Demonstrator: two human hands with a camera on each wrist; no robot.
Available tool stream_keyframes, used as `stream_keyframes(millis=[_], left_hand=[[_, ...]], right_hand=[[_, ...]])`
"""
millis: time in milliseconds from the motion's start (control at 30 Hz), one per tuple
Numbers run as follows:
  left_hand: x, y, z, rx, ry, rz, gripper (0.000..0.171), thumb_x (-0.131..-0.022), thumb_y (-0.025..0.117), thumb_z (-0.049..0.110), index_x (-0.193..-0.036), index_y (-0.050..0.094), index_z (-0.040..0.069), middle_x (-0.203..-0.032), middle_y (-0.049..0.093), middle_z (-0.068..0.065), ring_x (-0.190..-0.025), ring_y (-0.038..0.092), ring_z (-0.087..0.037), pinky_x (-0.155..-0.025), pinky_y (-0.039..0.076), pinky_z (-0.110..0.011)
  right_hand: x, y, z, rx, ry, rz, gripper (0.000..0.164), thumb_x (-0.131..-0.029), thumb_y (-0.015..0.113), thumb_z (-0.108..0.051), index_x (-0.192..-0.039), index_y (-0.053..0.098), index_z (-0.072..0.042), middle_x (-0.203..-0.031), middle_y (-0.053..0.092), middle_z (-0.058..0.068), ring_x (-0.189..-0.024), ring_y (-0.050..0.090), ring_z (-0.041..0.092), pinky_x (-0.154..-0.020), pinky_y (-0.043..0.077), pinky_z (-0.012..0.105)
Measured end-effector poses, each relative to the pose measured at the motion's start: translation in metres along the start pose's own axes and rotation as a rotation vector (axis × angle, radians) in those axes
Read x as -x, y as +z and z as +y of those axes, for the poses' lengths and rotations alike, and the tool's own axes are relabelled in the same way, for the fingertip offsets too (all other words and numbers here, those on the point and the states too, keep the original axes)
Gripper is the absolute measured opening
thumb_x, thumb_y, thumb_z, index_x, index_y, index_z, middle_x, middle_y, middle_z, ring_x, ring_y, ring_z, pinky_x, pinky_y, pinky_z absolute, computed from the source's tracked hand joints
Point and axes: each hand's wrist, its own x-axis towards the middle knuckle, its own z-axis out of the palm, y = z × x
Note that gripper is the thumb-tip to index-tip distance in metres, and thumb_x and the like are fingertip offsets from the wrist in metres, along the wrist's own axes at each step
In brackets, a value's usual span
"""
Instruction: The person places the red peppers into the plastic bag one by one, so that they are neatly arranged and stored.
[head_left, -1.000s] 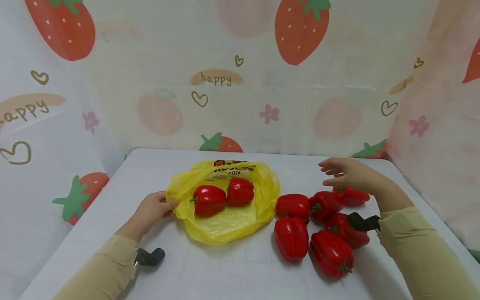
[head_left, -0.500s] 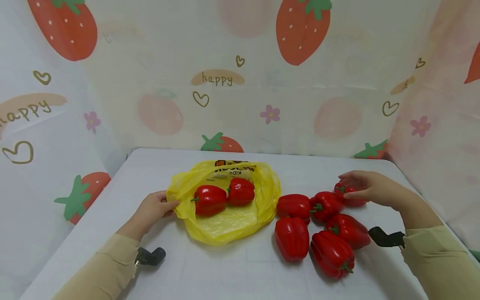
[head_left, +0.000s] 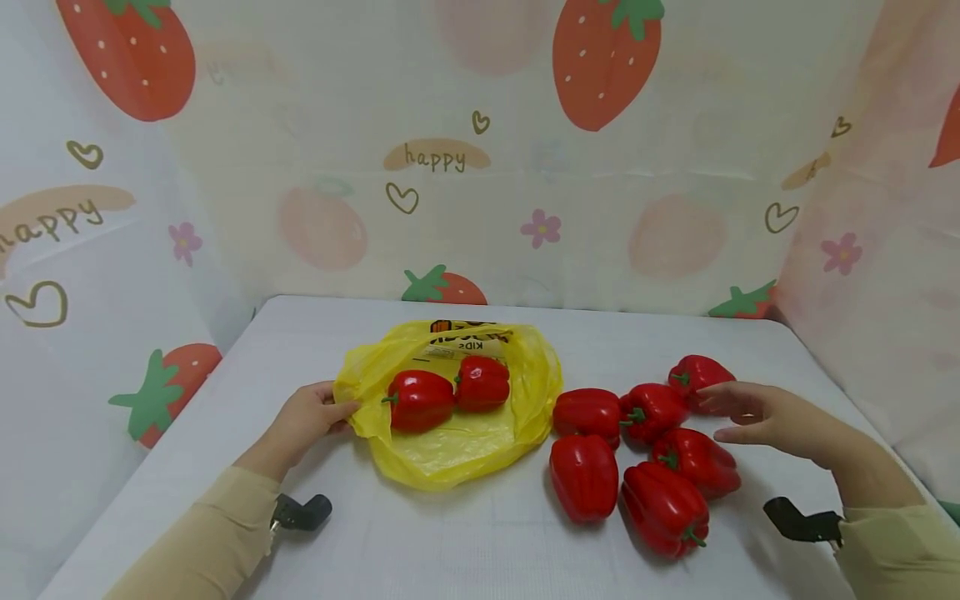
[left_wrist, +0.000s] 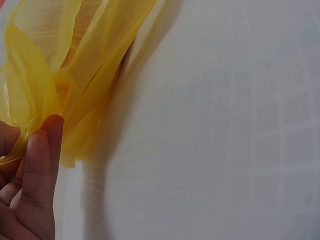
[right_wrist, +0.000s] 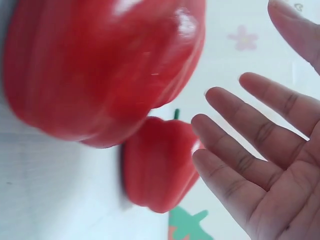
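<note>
The yellow bag point(head_left: 442, 467), thin crinkled plastic film that lets light through, lies spread with its mouth wide and dark printing on its far inner side. At the bag's left edge the left hand point(head_left: 303, 417) pinches the rim, the film gathered in tight creases between its fingers. Inside the bag sit a first red pepper point(head_left: 420, 402) and a second red pepper point(head_left: 482, 383), side by side, both smooth, glossy and blocky with rounded lobes.

Six more peppers point(head_left: 654, 412) cluster to the right of the bag, equally shiny, several showing green stems; the nearest one is just beside the bag's right edge. Well to the right of the bag, the right hand point(head_left: 783, 425) hovers by the far pepper point(head_left: 699, 375), fingers extended and slightly apart; whether they touch it, I cannot tell. Below the bag runs a white worktop point(head_left: 465, 550) with a faint woven texture, and behind the bag hangs a strawberry-printed cloth point(head_left: 480, 233).
</note>
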Motion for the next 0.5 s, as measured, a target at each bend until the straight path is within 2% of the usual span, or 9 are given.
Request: stream_keyframes(millis=[200,500], left_hand=[[0.002,0.000,0.002,0.002,-0.004,0.004,0.039,-0.087,0.062,0.025,-0.115,0.056,-0.002,-0.096,0.062,-0.010,-0.076,0.058,-0.016,-0.071,0.053,-0.024],[0.003,0.000,0.003,-0.007,-0.015,0.007,0.039,-0.087,0.062,0.025,-0.116,0.056,-0.001,-0.098,0.061,-0.010,-0.077,0.058,-0.017,-0.072,0.053,-0.025]], right_hand=[[0.006,0.010,0.007,-0.114,0.026,-0.044,0.058,-0.081,0.067,-0.022,-0.131,0.044,-0.005,-0.128,0.047,0.023,-0.116,0.044,0.044,-0.080,0.050,0.044],[0.009,0.018,0.012,-0.168,0.041,-0.071,0.065,-0.079,0.069,-0.022,-0.134,0.039,-0.004,-0.130,0.043,0.026,-0.116,0.041,0.046,-0.078,0.051,0.047]])
